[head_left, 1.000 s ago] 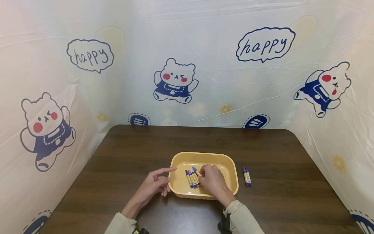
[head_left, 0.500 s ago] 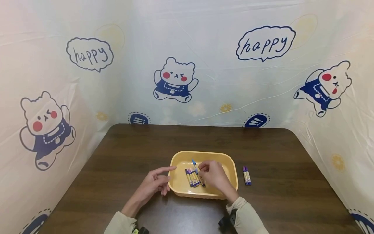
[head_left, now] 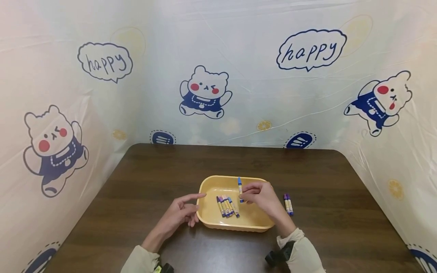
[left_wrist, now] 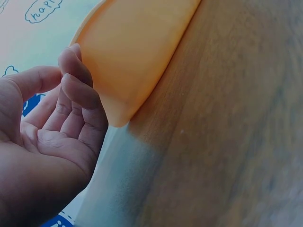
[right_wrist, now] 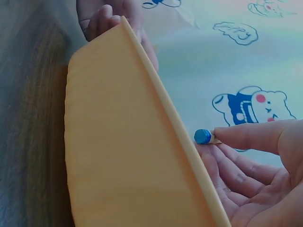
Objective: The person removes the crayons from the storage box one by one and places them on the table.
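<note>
Brown tabletop (head_left: 164, 167): left hand's (head_left: 178, 213) pinch on tray (head_left: 250, 217), right hand's (head_left: 265, 196) on blue crayon (head_left: 240, 186), higher now.

I have two hands (head_left: 173, 218) and one tray (head_left: 256, 220) on one surface (head_left: 153, 178). I hold one crayon (head_left: 240, 187); two more crayons (head_left: 286, 204) lie outside the tray, and at least four inside, too bunched to count exactly. Behind, I count three printed bears (head_left: 205, 91) and two speech bubbles (head_left: 311, 49).

A: Worn, seven o'clock?
B: Loose cream cloth left sleeve (head_left: 139, 261); small black wrist device (head_left: 167, 269), yellow-green patch (head_left: 157, 269) beside it.
A: Five o'clock?
B: Cream cloth right sleeve (head_left: 305, 252), gathered cuff; blocky black wrist unit (head_left: 280, 254).
</note>
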Demonstrator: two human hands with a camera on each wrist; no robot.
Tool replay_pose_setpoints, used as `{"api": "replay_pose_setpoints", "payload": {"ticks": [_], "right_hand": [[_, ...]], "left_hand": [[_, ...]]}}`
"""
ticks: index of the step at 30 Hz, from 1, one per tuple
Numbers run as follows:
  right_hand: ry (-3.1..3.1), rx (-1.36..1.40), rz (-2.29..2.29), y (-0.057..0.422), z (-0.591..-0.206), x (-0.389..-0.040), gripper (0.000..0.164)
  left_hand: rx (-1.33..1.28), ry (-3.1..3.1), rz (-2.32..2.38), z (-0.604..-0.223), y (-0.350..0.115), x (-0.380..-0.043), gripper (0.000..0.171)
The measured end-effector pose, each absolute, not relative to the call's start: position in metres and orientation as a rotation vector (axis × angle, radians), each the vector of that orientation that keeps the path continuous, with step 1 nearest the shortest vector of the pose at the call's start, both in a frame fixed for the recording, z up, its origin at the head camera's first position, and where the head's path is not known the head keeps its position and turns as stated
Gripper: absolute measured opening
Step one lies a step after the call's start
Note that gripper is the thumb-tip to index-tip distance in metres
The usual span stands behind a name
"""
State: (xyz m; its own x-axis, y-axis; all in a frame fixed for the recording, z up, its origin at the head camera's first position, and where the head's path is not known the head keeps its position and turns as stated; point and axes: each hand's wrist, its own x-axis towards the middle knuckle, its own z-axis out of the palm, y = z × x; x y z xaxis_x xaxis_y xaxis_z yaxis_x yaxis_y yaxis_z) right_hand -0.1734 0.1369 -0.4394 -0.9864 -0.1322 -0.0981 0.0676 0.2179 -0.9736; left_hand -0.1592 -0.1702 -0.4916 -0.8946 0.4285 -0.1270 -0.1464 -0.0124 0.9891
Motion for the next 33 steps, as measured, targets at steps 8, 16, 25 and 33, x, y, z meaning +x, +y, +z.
{"api": "replay_pose_setpoints", "payload": {"ticks": [8,16,25,33], "right_hand": [[2.324,0.003,-1.955,0.162,-0.434,-0.158,0.02],[2.353,0.113,-1.992,0.197,-0.428,-0.144,0.03],[2.41,0.2,-2.014,0.23,-0.428,-0.128,0.034],[2.459,0.246,-1.989,0.25,-0.436,-0.122,0.035]], "left_hand": [[0.271,1.898,1.963,-0.491,-0.174,-0.159,0.047],[0.285,1.902,1.953,-0.493,-0.175,-0.159,0.048],[0.338,1.871,1.968,-0.494,-0.173,-0.16,0.05],[0.351,1.858,1.979,-0.495,-0.172,-0.16,0.051]]}}
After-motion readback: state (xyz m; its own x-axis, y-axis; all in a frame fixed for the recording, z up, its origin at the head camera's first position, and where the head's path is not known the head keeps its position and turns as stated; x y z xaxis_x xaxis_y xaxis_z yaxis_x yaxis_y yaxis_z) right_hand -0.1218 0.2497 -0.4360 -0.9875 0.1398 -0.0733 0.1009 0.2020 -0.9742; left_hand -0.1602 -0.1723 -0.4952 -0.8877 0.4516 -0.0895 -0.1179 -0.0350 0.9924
